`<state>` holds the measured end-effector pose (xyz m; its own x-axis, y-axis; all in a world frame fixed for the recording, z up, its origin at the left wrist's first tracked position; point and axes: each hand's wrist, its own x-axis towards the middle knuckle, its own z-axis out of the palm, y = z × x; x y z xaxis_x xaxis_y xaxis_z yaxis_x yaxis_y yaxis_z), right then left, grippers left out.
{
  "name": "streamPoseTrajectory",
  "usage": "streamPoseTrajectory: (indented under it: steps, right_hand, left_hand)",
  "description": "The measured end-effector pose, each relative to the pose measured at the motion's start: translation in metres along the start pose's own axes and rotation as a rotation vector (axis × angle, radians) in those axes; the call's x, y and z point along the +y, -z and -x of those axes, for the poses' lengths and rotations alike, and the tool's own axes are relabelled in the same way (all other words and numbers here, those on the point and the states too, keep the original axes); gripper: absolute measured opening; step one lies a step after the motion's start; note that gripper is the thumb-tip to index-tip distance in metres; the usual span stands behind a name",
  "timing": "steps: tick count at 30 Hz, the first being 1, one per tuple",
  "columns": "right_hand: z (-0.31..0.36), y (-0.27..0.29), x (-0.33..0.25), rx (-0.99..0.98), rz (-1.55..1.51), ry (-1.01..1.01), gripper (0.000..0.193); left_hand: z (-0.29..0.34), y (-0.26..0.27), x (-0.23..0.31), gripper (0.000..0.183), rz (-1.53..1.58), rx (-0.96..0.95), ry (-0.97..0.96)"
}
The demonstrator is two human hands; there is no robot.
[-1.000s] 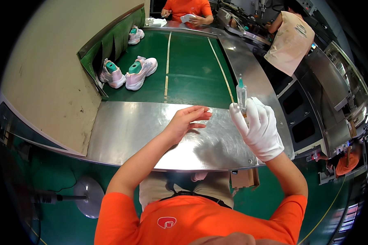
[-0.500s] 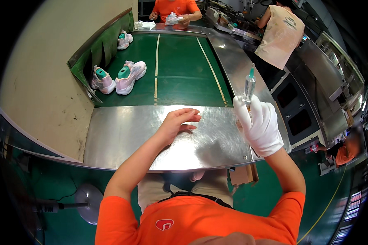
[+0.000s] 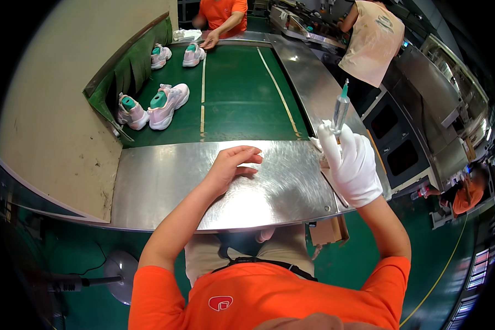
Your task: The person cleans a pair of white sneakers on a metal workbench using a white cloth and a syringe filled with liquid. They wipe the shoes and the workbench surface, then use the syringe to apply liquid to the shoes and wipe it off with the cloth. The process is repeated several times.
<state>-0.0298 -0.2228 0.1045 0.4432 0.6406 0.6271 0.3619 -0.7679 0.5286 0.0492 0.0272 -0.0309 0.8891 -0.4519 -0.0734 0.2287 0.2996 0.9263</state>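
At centre right, our gloved right hand (image 3: 355, 169) grips a clear syringe (image 3: 340, 111), tip up; our bare left hand (image 3: 231, 168), mid-frame, curls loosely, empty. Upper left, four shoes (image 3: 171, 105) stand untouched by us.

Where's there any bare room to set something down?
On the metal ledge, between the beige wall and left hand, and between both hands. The green belt is bare between its pale lines. Shoes crowd its left side; the right hand, with a syringe, is at the ledge's right end.
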Motion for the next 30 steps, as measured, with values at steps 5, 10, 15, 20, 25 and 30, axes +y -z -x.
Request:
streamPoseTrajectory:
  steps: [5, 10, 15, 20, 25, 30]
  right_hand:
    - [0.005, 0.004, 0.006, -0.021, -0.065, -0.052, 0.059]
    - [0.023, 0.007, 0.012, -0.222, -0.248, -0.276, 0.071]
    - [0.075, 0.015, 0.005, -0.268, -0.893, -0.888, 0.079]
    - [0.145, 0.019, -0.024, -0.142, -1.445, -1.375, 0.092]
    - [0.172, 0.015, -0.045, -0.067, -1.631, -1.419, 0.097]
    - [0.186, 0.025, -0.047, -0.124, -1.651, -1.415, 0.103]
  left_hand:
    - [0.001, -0.002, 0.001, 0.033, 0.003, 0.008, -0.007]
    - [0.004, -0.007, 0.002, 0.031, -0.036, 0.012, -0.007]
    - [0.011, -0.017, 0.007, 0.034, -0.065, 0.017, -0.018]
    - [0.010, -0.029, 0.003, 0.033, -0.098, 0.016, 0.043]
    - [0.005, -0.035, -0.002, 0.036, -0.186, -0.004, 0.101]
    - [-0.011, -0.053, 0.005, 0.030, -0.421, -0.047, 0.177]
